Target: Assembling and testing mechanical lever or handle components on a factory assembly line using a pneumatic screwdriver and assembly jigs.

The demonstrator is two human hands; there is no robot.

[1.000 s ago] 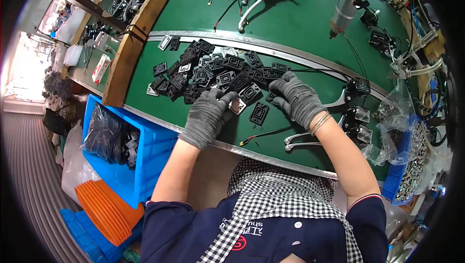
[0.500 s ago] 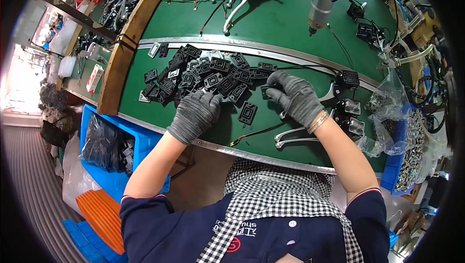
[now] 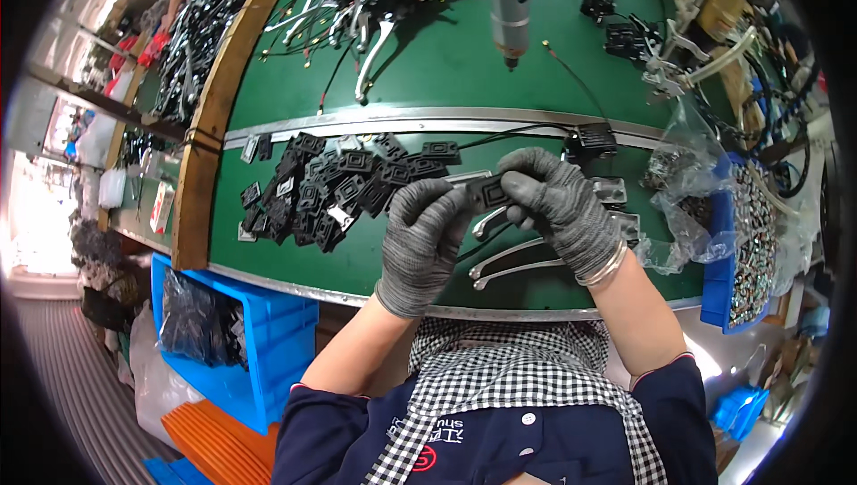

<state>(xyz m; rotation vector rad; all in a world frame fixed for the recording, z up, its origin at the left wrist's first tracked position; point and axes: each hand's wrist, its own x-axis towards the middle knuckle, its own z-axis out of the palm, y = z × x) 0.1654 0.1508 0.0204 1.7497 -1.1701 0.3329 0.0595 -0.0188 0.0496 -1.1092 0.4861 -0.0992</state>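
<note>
Above the front half of the green bench, my two grey-gloved hands meet at a small black rectangular plate [image 3: 489,191] with nested raised outlines. My right hand [image 3: 561,210] pinches its right end between thumb and fingers. At the left end, the closed fingers of my left hand [image 3: 422,240] grip it too. A thin silvery edge [image 3: 468,177] shows beside the left fingertips; whether it belongs to a second piece is unclear. Left of my hands lies a heap of similar black plates [image 3: 326,186]. Silver levers [image 3: 518,262] rest on the bench below my right hand.
A metal rail [image 3: 357,119] crosses the bench. Beyond it hang a power screwdriver [image 3: 510,16] and lie more lever assemblies [image 3: 375,3]. A wooden beam [image 3: 203,173] borders the left. Blue bins stand at left [image 3: 286,333] and right [image 3: 717,293], the latter with small metal parts.
My left hand has left the heap and moved right; my right hand has brought a black plate to meet it. The view has shifted, and the single loose plate is no longer seen.
</note>
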